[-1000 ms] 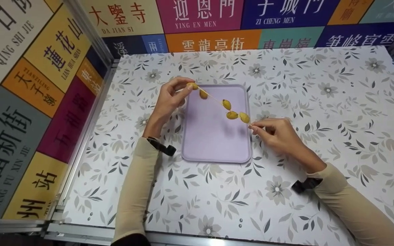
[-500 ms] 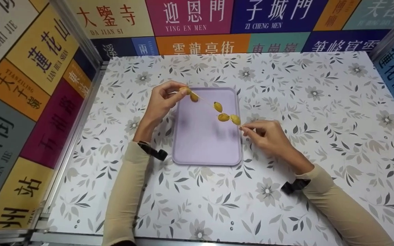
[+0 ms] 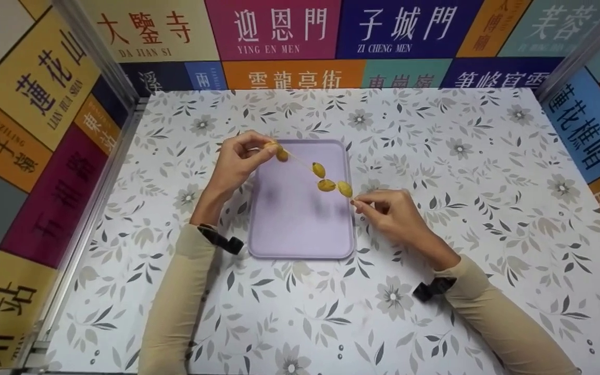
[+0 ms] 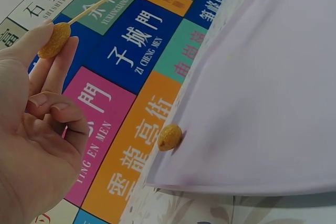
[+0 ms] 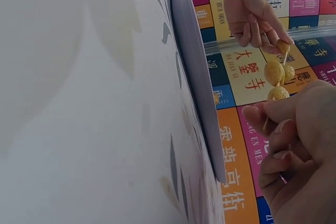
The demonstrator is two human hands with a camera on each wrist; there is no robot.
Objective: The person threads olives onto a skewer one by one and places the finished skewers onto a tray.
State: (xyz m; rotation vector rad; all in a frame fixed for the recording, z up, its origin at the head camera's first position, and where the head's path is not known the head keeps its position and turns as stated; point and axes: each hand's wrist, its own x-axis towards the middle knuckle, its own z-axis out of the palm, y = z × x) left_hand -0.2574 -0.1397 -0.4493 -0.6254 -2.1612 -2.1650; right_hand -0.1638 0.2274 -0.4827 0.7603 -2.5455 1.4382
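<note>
A thin wooden skewer (image 3: 300,159) slants above the lilac tray (image 3: 300,250), with several wrinkled, yellow-brown oval fruits on it. My left hand (image 3: 233,164) pinches the fruit (image 4: 54,40) at the skewer's upper end between thumb and fingers. At the lower end my right hand (image 3: 396,219) pinches the bare stick beside the tray's right edge. Three fruits, one of them this yellow fruit (image 3: 326,185), sit close together toward the right hand. Another, loose fruit (image 4: 169,137) lies in the tray's far left corner. Fingertips partly cover both ends of the skewer.
The tray lies on a table (image 3: 289,312) with a white cloth of grey leaves and flowers. Panels with coloured lettering, such as this pink one (image 3: 279,31), stand behind and at both sides. A metal rail (image 3: 91,208) runs along the left edge.
The head view has shifted, so tray, hands and panels appear farther left and lower. Both hands keep their hold on the skewered fruit and stick, with little other visible movement.
</note>
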